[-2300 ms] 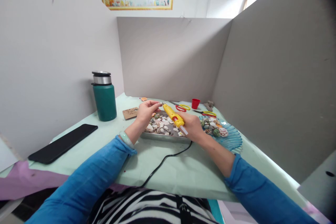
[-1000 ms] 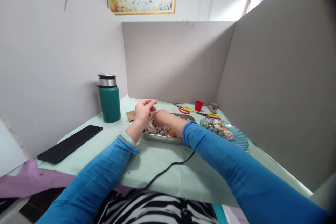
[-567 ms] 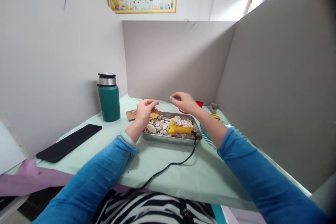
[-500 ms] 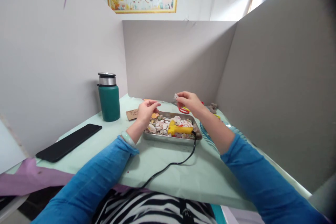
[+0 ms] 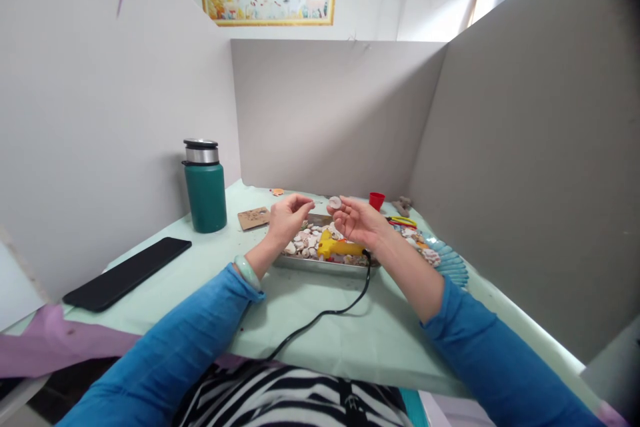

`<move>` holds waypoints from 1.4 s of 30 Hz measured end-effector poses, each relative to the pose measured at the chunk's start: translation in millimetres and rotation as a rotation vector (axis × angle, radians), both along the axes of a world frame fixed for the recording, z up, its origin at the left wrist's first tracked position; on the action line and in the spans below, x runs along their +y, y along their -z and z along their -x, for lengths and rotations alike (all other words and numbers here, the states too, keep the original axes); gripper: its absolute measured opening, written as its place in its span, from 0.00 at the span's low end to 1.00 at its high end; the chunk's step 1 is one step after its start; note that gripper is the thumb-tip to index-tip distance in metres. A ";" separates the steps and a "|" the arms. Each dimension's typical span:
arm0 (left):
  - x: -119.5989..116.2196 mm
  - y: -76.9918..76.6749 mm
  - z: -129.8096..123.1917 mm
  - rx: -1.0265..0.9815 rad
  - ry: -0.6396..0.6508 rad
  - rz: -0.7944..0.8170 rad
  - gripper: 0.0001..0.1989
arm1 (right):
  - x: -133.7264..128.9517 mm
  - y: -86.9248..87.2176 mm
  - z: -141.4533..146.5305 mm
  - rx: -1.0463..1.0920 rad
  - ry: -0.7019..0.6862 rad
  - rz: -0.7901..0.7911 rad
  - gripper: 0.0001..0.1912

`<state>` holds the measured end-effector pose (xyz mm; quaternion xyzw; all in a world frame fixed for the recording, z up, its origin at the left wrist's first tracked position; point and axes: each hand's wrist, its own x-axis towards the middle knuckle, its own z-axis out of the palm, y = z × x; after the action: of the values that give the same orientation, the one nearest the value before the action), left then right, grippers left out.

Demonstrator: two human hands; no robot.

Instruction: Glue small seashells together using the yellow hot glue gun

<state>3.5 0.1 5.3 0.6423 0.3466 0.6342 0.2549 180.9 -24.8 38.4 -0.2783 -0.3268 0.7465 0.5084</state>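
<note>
A: Since the glue gun [image 5: 340, 247] was in the right hand a couple of seconds ago, where is it?

B: It lies on the shells in the metal tray [image 5: 320, 263], nozzle toward the left, its black cord [image 5: 325, 313] trailing off the tray's near edge toward the person. The right hand [image 5: 356, 220] let it go, reached across the tray, lifted up with a small shell, and has since dropped back lower and nearer the left hand.

A: What does the right hand hold at this moment?

B: A small pale round shell [image 5: 335, 202], pinched at the fingertips, palm turned up and toward the person, above the tray's far side.

A: And the left hand [image 5: 289, 217]?

B: Fingers curled, thumb and forefinger pressed together on something too thin and small to make out. It hovers over the tray's left end, much where it was half a second ago, with its fingertips just beside the shell. A pale green bangle [image 5: 246, 271] sits at that wrist.

A: Anything else around?

B: A green flask [image 5: 204, 188] and a black phone [image 5: 127, 273] to the left, a brown card [image 5: 253, 217] behind the tray, a red cup [image 5: 377, 201] and a blue shell-shaped dish [image 5: 449, 268] to the right.
</note>
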 end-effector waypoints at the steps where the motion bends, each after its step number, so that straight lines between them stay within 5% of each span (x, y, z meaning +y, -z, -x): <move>1: -0.5 -0.1 -0.4 0.005 0.001 -0.004 0.08 | 0.0 0.6 0.7 0.007 0.006 0.006 0.05; 11: 1.7 2.8 -0.2 0.090 -0.093 -0.102 0.09 | 2.8 7.9 6.3 -0.014 0.127 -0.040 0.05; 16: 0.2 4.5 -0.1 0.176 -0.176 -0.167 0.09 | 2.1 12.2 11.0 -0.089 0.304 -0.262 0.07; 25: -5.2 3.9 -4.1 0.222 -0.081 -0.123 0.07 | 4.9 19.5 14.2 -0.281 0.479 -0.544 0.14; 33: 2.8 6.6 -1.4 0.183 -0.034 -0.072 0.08 | 6.1 16.1 0.2 -0.800 0.659 -1.065 0.08; 37: 4.7 6.4 -0.1 0.204 -0.041 -0.060 0.08 | 4.8 12.2 -7.8 -0.989 0.632 -1.414 0.05; 42: 3.6 5.1 0.0 0.224 -0.026 -0.075 0.08 | 4.2 11.1 -11.8 -1.115 0.590 -1.630 0.08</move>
<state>3.4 3.7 0.1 0.7138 0.3573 0.5742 0.1820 192.7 -20.6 27.3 -0.2249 -0.8420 -0.0918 0.4818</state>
